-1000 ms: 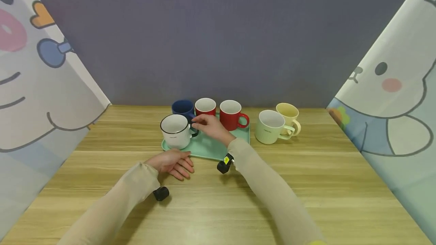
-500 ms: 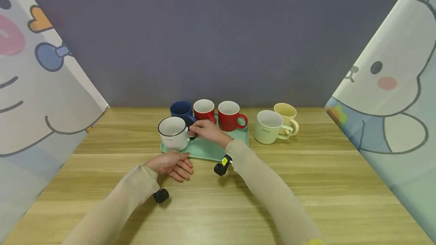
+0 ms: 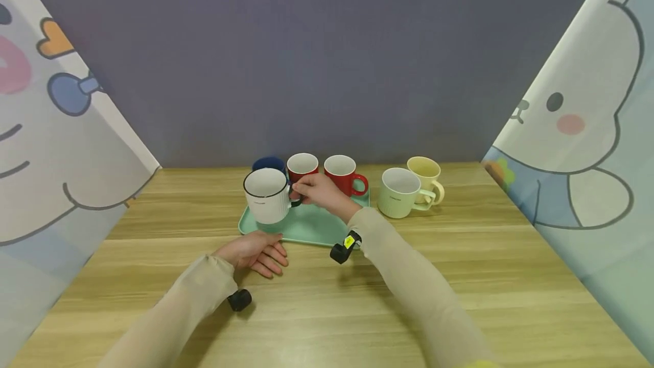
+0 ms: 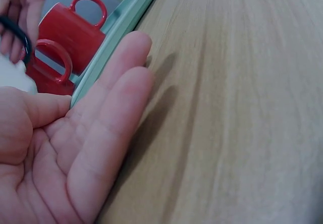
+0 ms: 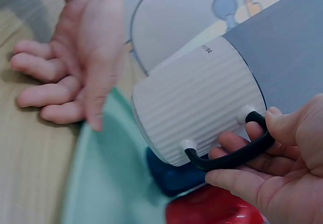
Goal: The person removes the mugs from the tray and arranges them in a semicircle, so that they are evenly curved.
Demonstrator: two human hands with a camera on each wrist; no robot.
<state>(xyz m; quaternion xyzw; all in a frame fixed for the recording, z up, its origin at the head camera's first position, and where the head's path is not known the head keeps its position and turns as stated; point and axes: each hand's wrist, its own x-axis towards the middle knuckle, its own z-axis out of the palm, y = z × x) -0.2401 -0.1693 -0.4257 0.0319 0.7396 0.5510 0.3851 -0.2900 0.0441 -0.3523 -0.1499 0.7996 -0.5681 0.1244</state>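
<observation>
White mug raised clear of the tray by its handle.
The white mug [image 3: 267,203], seen half a second earlier standing on the front left corner of the green tray [image 3: 322,227], is now held above it, roughly upright and shifted slightly rightward. Its black handle [image 5: 232,159] is gripped between the thumb and curled fingers of the right hand [image 3: 324,191]. The left hand [image 3: 254,251] is left much as it was: palm up, fingers loosely extended, nothing held, thumb by the tray's near edge; whether contact is made cannot be told. The blue mug [image 3: 268,163] and two red mugs [image 3: 345,182] have been left in place behind. The lift is judged complete enough for the mug to be carried freely, while its placing remains undone.
</observation>
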